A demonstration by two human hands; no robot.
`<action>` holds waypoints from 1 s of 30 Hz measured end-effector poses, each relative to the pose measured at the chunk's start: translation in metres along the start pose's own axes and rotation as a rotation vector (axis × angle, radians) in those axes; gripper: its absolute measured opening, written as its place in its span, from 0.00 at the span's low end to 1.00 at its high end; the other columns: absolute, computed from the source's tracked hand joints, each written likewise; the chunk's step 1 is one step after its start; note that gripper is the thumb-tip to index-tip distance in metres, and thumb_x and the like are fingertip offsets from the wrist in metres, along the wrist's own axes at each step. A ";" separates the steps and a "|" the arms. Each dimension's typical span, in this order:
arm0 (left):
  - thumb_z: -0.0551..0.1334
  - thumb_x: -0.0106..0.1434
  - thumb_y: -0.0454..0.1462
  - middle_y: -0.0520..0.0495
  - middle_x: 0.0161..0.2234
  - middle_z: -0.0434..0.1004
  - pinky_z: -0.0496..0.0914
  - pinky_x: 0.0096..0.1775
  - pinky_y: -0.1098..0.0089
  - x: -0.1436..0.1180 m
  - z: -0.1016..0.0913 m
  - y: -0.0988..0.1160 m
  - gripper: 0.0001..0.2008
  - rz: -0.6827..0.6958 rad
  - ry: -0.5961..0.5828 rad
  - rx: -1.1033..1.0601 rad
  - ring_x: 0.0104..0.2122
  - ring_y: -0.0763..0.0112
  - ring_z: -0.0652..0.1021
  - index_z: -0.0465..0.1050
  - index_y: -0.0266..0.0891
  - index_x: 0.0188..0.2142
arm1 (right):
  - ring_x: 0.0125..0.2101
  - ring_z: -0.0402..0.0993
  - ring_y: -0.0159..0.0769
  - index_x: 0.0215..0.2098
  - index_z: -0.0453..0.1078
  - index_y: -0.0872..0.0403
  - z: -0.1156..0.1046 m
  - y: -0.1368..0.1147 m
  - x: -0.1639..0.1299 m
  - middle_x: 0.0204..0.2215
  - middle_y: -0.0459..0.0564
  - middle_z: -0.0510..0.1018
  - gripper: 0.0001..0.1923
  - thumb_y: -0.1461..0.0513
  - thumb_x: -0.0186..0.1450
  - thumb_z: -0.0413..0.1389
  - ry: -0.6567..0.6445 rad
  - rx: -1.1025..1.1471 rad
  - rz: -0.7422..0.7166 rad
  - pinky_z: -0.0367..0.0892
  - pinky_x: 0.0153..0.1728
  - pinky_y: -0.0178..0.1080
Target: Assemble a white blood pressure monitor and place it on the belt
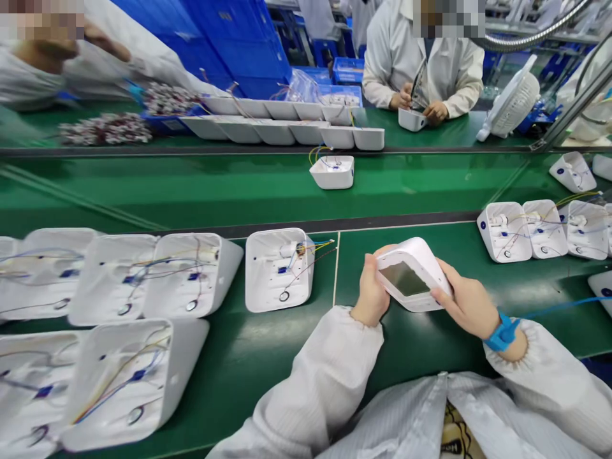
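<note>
Both my hands hold a white plastic device housing [412, 273] with a grey display window facing up, just above the green bench. My left hand [371, 292] grips its left end. My right hand [467, 302] grips its right end, and a blue wrist strap [502, 333] with a blue cord circles that wrist. An open white housing with coloured wires [278, 269] lies on the bench to the left of my left hand.
Several open wired housings [157, 274] lie at the left, and more [535, 229] at the right. One housing [333, 172] sits on the green conveyor belt. Across the belt a person in a white coat [423, 64] works on a part; stacked white shells [287, 124] and a small fan [511, 102] stand there.
</note>
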State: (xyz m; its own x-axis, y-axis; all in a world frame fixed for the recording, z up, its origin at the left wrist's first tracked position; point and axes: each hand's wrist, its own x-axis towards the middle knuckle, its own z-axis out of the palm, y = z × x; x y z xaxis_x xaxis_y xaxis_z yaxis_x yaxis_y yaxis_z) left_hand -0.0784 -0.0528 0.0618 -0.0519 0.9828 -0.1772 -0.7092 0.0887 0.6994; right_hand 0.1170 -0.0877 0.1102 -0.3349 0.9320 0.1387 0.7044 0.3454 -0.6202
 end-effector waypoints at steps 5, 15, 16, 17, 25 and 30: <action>0.57 0.59 0.64 0.38 0.41 0.82 0.72 0.47 0.56 0.022 -0.010 0.004 0.40 -0.066 0.060 0.188 0.42 0.56 0.81 0.63 0.39 0.60 | 0.24 0.73 0.36 0.38 0.73 0.58 0.016 0.043 0.062 0.25 0.51 0.76 0.27 0.44 0.70 0.47 0.092 0.408 0.364 0.68 0.24 0.35; 0.66 0.59 0.49 0.40 0.47 0.79 0.72 0.49 0.60 0.035 -0.008 -0.012 0.23 0.203 -0.001 0.713 0.45 0.61 0.79 0.73 0.40 0.50 | 0.40 0.75 0.37 0.44 0.71 0.63 -0.016 0.098 0.199 0.41 0.62 0.76 0.11 0.63 0.70 0.51 0.354 0.289 0.342 0.72 0.43 0.38; 0.66 0.59 0.49 0.39 0.47 0.79 0.71 0.50 0.59 0.038 -0.003 -0.021 0.22 0.230 0.009 0.758 0.46 0.59 0.79 0.75 0.40 0.49 | 0.47 0.73 0.39 0.47 0.70 0.63 -0.017 0.108 0.190 0.48 0.64 0.74 0.11 0.66 0.68 0.52 0.358 0.259 0.286 0.69 0.51 0.40; 0.66 0.59 0.50 0.39 0.47 0.79 0.71 0.51 0.58 0.041 0.003 -0.030 0.21 0.252 0.023 0.801 0.47 0.58 0.79 0.76 0.40 0.47 | 0.52 0.70 0.39 0.49 0.71 0.61 -0.016 0.118 0.179 0.53 0.64 0.71 0.13 0.68 0.66 0.52 0.345 0.235 0.222 0.65 0.56 0.41; 0.63 0.60 0.51 0.40 0.49 0.79 0.69 0.53 0.51 0.064 0.021 -0.051 0.21 0.391 0.021 1.120 0.49 0.52 0.78 0.76 0.44 0.48 | 0.40 0.75 0.35 0.39 0.76 0.54 0.010 0.144 0.095 0.39 0.51 0.79 0.09 0.70 0.63 0.56 0.081 0.192 -0.126 0.69 0.47 0.38; 0.60 0.61 0.47 0.27 0.59 0.68 0.61 0.62 0.52 0.142 0.055 -0.005 0.26 0.458 -0.077 1.643 0.62 0.47 0.67 0.71 0.30 0.52 | 0.27 0.71 0.29 0.36 0.77 0.57 0.007 0.150 0.105 0.33 0.49 0.77 0.09 0.71 0.62 0.56 0.126 0.225 -0.027 0.68 0.35 0.34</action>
State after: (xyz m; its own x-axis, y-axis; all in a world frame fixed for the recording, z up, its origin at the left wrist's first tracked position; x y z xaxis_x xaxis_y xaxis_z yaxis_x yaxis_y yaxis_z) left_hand -0.0432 0.0954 0.0711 0.0361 0.9742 0.2228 0.7719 -0.1688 0.6129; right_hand 0.1832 0.0615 0.0265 -0.2612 0.9339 0.2440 0.5346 0.3504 -0.7690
